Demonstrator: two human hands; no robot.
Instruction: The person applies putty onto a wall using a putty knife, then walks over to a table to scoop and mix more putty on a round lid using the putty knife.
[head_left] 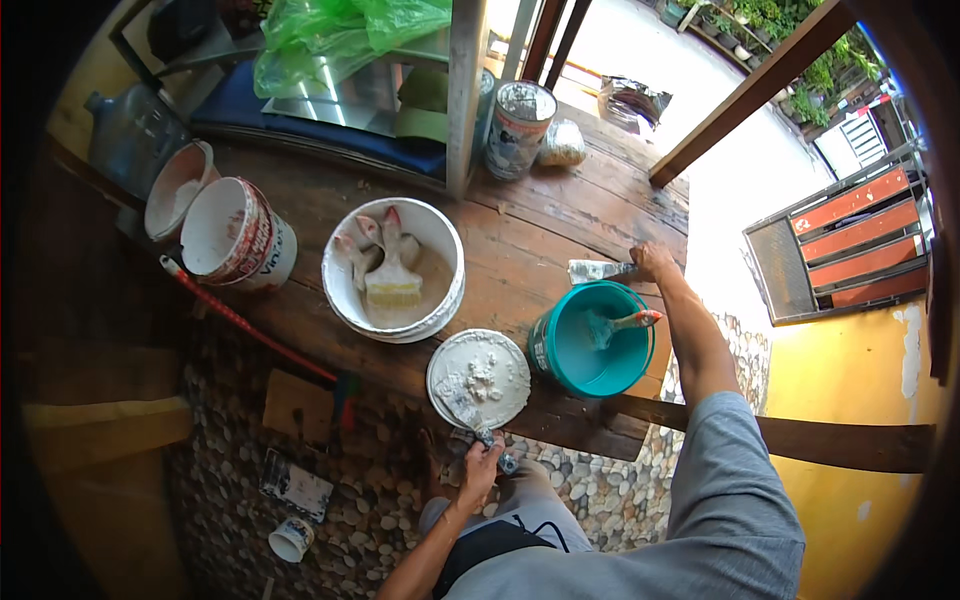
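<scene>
My left hand (480,472) is closed round the dark handle of a putty knife (460,402), whose smeared blade lies on the white paste in a round tub (519,352) at the bench's near edge. Farther right, my outstretched right hand (652,262) grips a second putty knife (598,271), its whitened blade pointing left. Just below that blade stands a teal bucket (541,345) of bluish liquid, with a paintbrush (632,321) leaning inside. To the left, a large white bucket (336,290) holds cloudy water and several brushes (392,270).
Stacked white buckets (270,255) and a water jug (130,140) stand at the left. A paint can (519,130) sits by the post behind the wooden bench (530,225). A red pole (250,322) slants along its near side. A white cup (292,539) lies on the pebbled floor.
</scene>
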